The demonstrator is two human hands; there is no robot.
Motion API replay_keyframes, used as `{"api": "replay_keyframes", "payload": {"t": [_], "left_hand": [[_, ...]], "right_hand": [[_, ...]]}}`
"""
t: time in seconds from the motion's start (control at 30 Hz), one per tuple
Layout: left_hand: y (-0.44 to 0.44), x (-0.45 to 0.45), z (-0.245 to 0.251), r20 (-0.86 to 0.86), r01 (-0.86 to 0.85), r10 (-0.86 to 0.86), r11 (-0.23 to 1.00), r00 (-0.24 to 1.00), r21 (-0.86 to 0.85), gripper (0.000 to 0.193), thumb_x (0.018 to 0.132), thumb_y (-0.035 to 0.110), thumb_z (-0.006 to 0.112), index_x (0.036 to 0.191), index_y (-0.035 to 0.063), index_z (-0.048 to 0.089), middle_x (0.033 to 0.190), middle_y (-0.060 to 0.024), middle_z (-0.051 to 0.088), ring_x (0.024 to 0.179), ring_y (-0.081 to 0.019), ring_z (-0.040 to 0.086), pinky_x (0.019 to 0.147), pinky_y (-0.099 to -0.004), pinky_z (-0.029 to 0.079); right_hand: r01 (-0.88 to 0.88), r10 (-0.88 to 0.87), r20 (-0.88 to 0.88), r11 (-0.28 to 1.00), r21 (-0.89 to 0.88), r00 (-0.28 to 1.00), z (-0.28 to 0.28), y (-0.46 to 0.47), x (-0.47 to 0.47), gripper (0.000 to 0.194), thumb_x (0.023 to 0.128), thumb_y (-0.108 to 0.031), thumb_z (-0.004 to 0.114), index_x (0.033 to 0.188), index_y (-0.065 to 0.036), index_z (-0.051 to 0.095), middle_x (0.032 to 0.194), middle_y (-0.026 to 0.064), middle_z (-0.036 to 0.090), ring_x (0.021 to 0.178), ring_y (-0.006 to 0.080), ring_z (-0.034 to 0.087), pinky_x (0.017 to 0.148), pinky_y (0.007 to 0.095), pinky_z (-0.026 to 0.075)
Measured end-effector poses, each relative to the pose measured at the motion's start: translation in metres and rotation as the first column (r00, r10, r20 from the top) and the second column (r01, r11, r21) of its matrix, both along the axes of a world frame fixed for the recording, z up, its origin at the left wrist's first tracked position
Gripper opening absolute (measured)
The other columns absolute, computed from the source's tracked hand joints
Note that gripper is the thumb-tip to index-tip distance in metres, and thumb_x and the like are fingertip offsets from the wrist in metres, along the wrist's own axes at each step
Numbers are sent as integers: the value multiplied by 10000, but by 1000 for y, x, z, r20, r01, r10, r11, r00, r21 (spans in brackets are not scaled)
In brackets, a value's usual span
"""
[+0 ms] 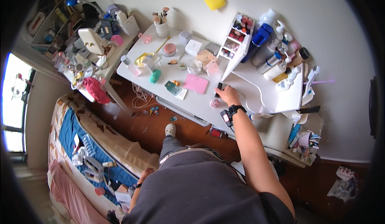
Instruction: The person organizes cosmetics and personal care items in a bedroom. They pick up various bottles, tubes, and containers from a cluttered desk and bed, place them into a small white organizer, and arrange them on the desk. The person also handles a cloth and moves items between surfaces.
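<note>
My right hand [228, 94] reaches over the white desk [135, 70], its fingers on a small black cylindrical item [219, 89]; whether they grip it or only touch it I cannot tell. Just below lies a small pink round item [214, 103]. Left of the hand is a pink square card [195, 84], with a clear round container [195, 66] above it. My left hand [147, 172] hangs low beside my body, near the bed; its fingers are partly hidden and nothing shows in it.
A white drawer organizer [237, 37] with cosmetics stands at the wall beside a group of pump bottles [272, 70]. Makeup brushes fill a white cup [162, 29]. A cluttered second table [120, 51] is at the left, above a bed [129, 151] bearing loose items. Cables [141, 99] lie on the floor.
</note>
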State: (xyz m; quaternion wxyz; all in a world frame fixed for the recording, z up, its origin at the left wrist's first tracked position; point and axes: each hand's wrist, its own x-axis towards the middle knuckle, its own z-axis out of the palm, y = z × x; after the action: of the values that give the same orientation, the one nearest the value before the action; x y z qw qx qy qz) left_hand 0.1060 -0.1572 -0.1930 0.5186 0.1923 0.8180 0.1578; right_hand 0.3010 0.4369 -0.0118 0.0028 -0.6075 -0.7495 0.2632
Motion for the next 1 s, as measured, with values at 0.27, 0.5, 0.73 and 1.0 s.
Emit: {"api": "replay_keyframes", "payload": {"t": [0.27, 0.5, 0.73, 1.0], "left_hand": [[39, -164, 6, 275, -477, 441, 876, 855, 78, 283, 871, 146, 524, 1131, 36, 542, 806, -79, 627, 697, -158, 606, 542, -283, 471], [122, -236, 24, 233, -583, 562, 812, 794, 30, 209, 891, 146, 493, 1086, 85, 537, 813, -43, 616, 626, -118, 570, 487, -264, 445], [177, -209, 38, 188, -211, 182, 966, 965, 148, 254, 836, 126, 545, 1077, 45, 558, 794, -54, 615, 646, -150, 603, 528, -273, 481], [149, -184, 34, 112, -339, 324, 926, 940, 166, 254, 825, 143, 531, 1038, 27, 608, 806, -80, 641, 696, -165, 617, 598, -303, 503]], "right_hand": [[21, -47, 228, 993, 117, 973, 27, -13, -29, 381, 725, -285, 666, 985, -31, 553, 898, 173, 658, 870, 328, 633, 764, 424, 498], [47, -35, -128, 994, 96, 991, 180, -43, -37, 337, 780, -308, 664, 961, -39, 571, 797, 151, 650, 765, 332, 633, 662, 411, 488], [-100, 121, 17, 726, 681, 992, 307, 89, -71, 264, 795, -231, 626, 974, -37, 623, 877, 167, 619, 808, 350, 597, 716, 414, 473], [-349, 112, 418, 761, 547, 902, 289, 185, -86, 165, 784, -85, 535, 890, -50, 655, 909, 174, 645, 897, 353, 611, 785, 418, 491]]}}
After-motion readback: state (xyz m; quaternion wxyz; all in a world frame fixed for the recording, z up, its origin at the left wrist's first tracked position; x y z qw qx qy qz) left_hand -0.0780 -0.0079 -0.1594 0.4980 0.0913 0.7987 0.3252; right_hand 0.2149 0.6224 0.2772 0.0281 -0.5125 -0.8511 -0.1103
